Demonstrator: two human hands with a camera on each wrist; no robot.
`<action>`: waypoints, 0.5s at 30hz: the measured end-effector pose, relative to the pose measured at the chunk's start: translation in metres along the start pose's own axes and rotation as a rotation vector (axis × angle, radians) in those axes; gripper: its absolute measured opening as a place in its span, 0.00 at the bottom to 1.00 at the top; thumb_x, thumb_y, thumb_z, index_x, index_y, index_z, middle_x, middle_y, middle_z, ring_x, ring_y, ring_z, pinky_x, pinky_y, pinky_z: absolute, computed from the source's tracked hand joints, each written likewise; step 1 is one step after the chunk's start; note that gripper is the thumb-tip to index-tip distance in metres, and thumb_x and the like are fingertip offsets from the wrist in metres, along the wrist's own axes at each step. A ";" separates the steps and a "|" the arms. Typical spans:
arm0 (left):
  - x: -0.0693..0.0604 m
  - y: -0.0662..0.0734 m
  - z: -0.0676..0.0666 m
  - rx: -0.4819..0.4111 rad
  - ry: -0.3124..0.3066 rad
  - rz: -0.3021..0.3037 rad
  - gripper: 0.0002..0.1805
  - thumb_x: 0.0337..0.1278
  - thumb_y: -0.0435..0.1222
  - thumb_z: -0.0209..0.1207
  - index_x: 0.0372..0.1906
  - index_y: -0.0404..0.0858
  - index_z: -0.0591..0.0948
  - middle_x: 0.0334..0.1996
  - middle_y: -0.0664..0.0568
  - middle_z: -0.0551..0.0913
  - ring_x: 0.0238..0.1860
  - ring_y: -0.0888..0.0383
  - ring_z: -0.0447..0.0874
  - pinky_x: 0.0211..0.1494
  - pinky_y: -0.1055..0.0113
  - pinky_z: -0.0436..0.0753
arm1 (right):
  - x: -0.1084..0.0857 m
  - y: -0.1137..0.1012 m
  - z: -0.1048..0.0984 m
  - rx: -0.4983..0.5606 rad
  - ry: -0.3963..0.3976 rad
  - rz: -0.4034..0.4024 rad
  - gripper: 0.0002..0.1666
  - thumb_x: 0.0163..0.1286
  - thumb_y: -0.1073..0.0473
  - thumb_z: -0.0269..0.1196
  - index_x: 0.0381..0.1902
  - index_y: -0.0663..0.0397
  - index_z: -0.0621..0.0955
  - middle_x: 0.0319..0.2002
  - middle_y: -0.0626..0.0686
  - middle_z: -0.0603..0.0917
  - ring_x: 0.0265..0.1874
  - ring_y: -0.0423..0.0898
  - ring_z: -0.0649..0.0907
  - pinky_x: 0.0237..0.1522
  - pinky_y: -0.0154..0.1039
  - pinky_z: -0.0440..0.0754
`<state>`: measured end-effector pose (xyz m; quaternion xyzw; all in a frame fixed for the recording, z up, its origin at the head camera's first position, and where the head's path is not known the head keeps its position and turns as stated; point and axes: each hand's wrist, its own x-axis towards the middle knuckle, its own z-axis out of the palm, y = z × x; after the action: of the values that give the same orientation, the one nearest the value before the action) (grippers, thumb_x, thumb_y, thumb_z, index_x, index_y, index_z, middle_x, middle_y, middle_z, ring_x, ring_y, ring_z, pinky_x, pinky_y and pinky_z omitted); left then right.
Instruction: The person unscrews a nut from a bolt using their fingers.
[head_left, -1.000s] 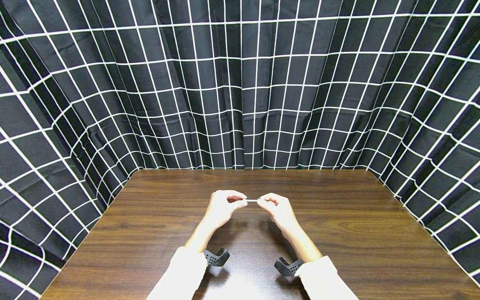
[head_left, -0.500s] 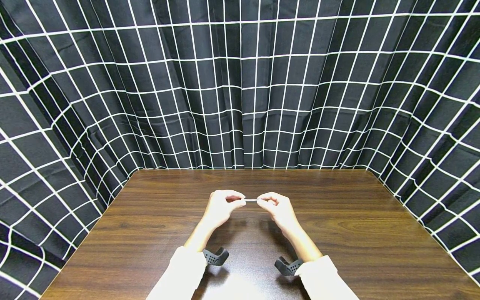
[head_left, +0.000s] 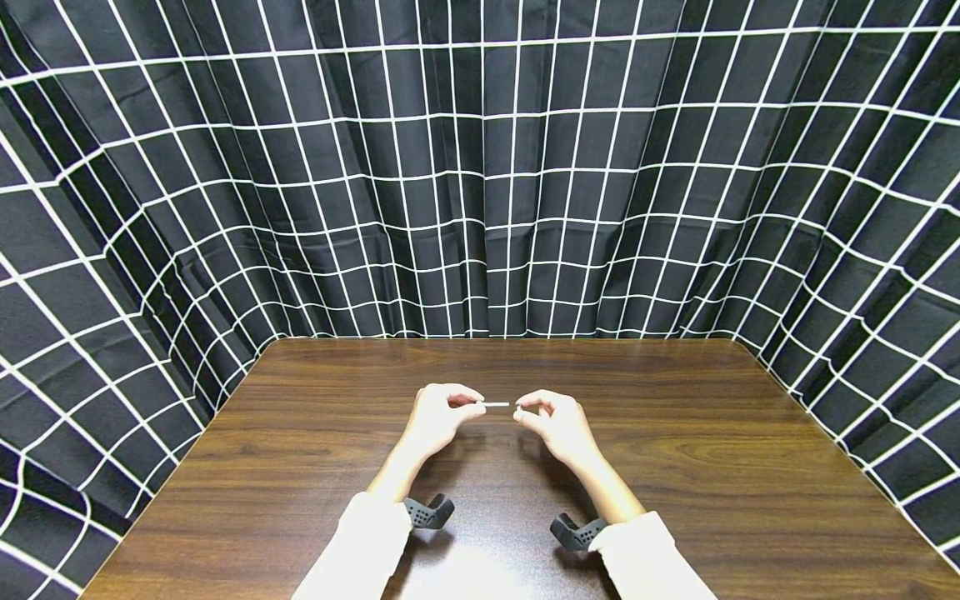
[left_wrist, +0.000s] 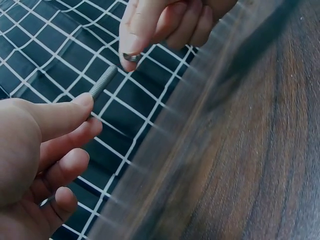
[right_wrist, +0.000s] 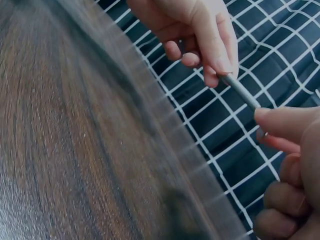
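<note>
My left hand [head_left: 438, 418] pinches a thin grey metal bolt [left_wrist: 104, 82] between thumb and forefinger. Its threaded end sticks out toward the right; whatever lies at the other end is hidden by the fingers. Opposite it, my right hand [head_left: 561, 425] pinches a small metal nut [left_wrist: 131, 57] at its fingertips. A narrow gap separates the bolt's tip from the nut in the head and left wrist views. Both hands are held above the table. In the right wrist view the bolt [right_wrist: 241, 92] overlaps my right thumb, and the nut is mostly hidden.
Beneath the hands is a dark brown wood-grain table [head_left: 675, 467]. A black curtain [head_left: 495, 200] with a white grid hangs behind it and along both sides. Each wrist carries a dark grey camera mount [head_left: 429, 512].
Before, the bolt reached from one hand's fingertips to the other's. Now my left hand has drawn it slightly left, its tip is free, and the nut stays in my right fingers.
</note>
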<state>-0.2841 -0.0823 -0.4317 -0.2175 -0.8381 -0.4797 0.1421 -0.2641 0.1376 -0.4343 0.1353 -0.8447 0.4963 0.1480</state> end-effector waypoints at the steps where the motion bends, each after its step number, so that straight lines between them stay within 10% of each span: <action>1: 0.000 -0.001 0.000 0.002 -0.003 -0.003 0.05 0.49 0.35 0.70 0.33 0.41 0.88 0.28 0.60 0.88 0.30 0.65 0.85 0.36 0.68 0.79 | 0.000 0.001 0.000 -0.038 -0.006 0.005 0.09 0.54 0.59 0.71 0.34 0.55 0.86 0.14 0.43 0.65 0.14 0.37 0.62 0.18 0.35 0.59; 15: -0.006 -0.022 0.000 0.114 -0.123 -0.044 0.05 0.47 0.41 0.72 0.31 0.48 0.88 0.26 0.64 0.87 0.29 0.69 0.82 0.36 0.69 0.76 | -0.003 0.016 -0.003 -0.366 -0.110 0.076 0.06 0.55 0.58 0.72 0.32 0.50 0.87 0.25 0.48 0.84 0.25 0.46 0.81 0.30 0.45 0.76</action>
<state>-0.2901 -0.0933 -0.4512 -0.2197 -0.8757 -0.4201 0.0918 -0.2667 0.1482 -0.4471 0.1009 -0.9322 0.3314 0.1048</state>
